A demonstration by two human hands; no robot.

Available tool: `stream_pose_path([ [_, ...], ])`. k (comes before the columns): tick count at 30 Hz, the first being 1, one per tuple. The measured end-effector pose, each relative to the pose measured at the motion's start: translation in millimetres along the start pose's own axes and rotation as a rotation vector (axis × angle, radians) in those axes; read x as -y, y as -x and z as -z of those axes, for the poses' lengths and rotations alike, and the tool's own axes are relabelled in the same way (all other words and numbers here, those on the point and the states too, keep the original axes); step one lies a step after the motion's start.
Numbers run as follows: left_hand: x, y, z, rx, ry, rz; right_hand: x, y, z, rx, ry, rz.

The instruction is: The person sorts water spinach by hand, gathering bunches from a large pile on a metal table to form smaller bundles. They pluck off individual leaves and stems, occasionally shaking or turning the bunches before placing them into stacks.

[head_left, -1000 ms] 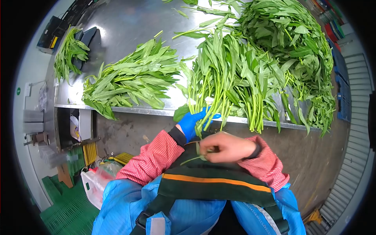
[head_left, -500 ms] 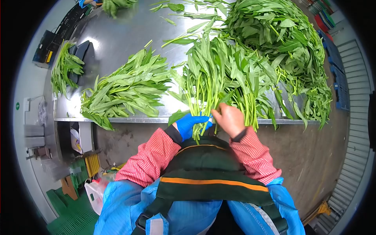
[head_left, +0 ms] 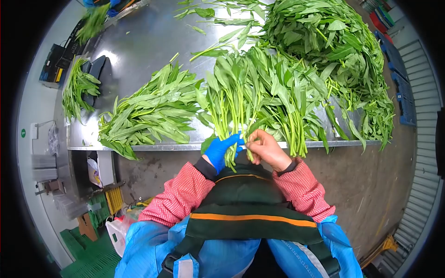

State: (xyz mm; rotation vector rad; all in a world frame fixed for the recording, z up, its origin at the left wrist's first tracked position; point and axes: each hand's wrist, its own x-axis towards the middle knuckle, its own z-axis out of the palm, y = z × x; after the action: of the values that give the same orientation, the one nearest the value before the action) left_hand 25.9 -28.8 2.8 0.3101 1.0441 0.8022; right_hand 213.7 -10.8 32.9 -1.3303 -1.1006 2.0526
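Observation:
My left hand (head_left: 221, 150), in a blue glove, is closed around the lower stems of a bunch of water spinach (head_left: 233, 109), leaves pointing away over the table. The cut stem ends stick out below the glove. My bare right hand (head_left: 268, 149) is close beside it, thumb and fingers pinched on a stem at the bunch's right side. Immediately to the right lie more water spinach stems (head_left: 293, 125), their ends over the table edge. Left of my hands rests a loose heap of water spinach (head_left: 150, 109).
A large pile of water spinach (head_left: 320, 37) covers the right of the metal table (head_left: 153, 41). At the far left, a bunch (head_left: 76, 90) lies on a dark scale-like device (head_left: 96, 69). Another person's gloved hand (head_left: 112, 5) works at the upper left. Blue crates (head_left: 404, 92) stand at right.
My right hand has come down and left, its fingers now pinching at the bunch's side. The bunch has shifted slightly left. The other person's greens have swung left.

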Motion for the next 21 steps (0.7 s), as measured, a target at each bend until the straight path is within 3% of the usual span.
stream_pose_path([
  [4, 9, -8, 9, 0.135, 0.054, 0.074, -11, -6, -9, 0.037, 0.215, 0.178],
  [5, 12, -9, 13, 0.046, -0.007, 0.060, -10, -1, -12, -0.093, 0.709, 0.377],
  [9, 18, -10, 15, 0.069, 0.086, 0.118, 2, 11, -26, -0.100, 1.036, 0.853],
  [12, 26, -9, 11, 0.210, 0.164, 0.015, 42, 41, -17, 0.196, 0.440, 0.426],
  [13, 18, -6, 13, 0.190, 0.143, 0.011, 52, 48, -13, 0.196, 0.448, 0.514],
  [14, 13, -3, 13, 0.146, 0.139, 0.057, 50, 51, -13, 0.123, 0.313, 0.636],
  [16, 1, 0, 10, 0.073, 0.117, 0.160, 66, 52, 2, -0.163, -0.202, 0.423],
  [18, -4, 1, 10, 0.108, 0.117, 0.189, 50, 14, 31, -0.437, 0.106, 0.449],
  [19, -7, -1, 12, 0.136, 0.115, 0.193, 39, -2, 32, -0.512, 0.339, 0.352],
  [20, -9, -2, 13, 0.165, 0.112, 0.198, 34, -9, 22, -0.516, 0.545, 0.393],
  [21, -10, -2, 12, 0.177, 0.078, 0.183, 27, -19, 15, -0.531, 0.684, 0.310],
])
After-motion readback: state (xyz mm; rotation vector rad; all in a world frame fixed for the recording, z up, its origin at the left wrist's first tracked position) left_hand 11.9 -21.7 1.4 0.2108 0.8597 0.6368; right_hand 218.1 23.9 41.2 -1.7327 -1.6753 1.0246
